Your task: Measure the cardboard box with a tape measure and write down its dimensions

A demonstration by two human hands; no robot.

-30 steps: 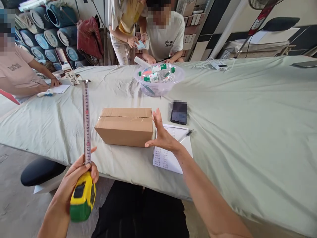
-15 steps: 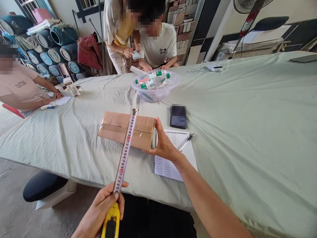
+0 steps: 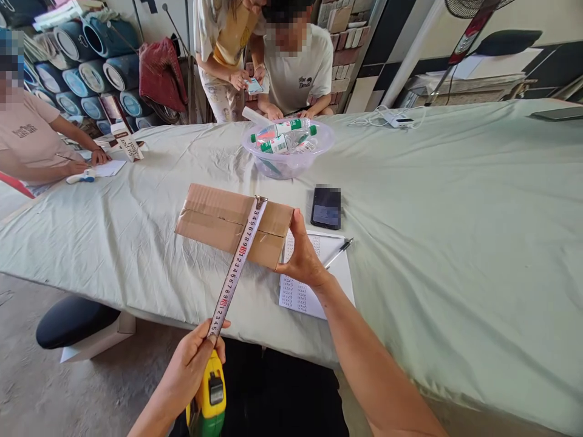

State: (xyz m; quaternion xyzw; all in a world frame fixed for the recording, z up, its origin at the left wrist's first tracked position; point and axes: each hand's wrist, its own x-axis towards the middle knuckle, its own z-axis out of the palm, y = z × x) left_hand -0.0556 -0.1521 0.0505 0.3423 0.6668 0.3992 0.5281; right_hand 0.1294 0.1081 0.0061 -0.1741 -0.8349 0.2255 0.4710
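A yellow and green tape measure [image 3: 215, 388] is in my left hand [image 3: 194, 358], whose thumb and fingers pinch the drawn-out blade near the case. The white blade [image 3: 234, 267] runs away from me across the top of a brown cardboard box [image 3: 223, 220], its metal end by the box's far edge. My right hand [image 3: 304, 255] grips the box's right end, thumb at the far corner and fingers at the near one. Partly under that hand lies a sheet of paper [image 3: 339, 288] with handwritten rows, and a pen [image 3: 337, 254] rests on it.
Beyond the box are a phone [image 3: 326, 207] and a clear lilac basin [image 3: 291, 165] holding plastic bottles. Two people stand or sit across the cloth-covered table [image 3: 455, 243]; another person [image 3: 34, 133] writes at the left. A black-topped stool [image 3: 75, 321] stands below the left edge.
The tape blade has shifted right along the box. The box's right end has turned slightly, with my right hand still on it. The tape case has tilted, showing more of its green part.
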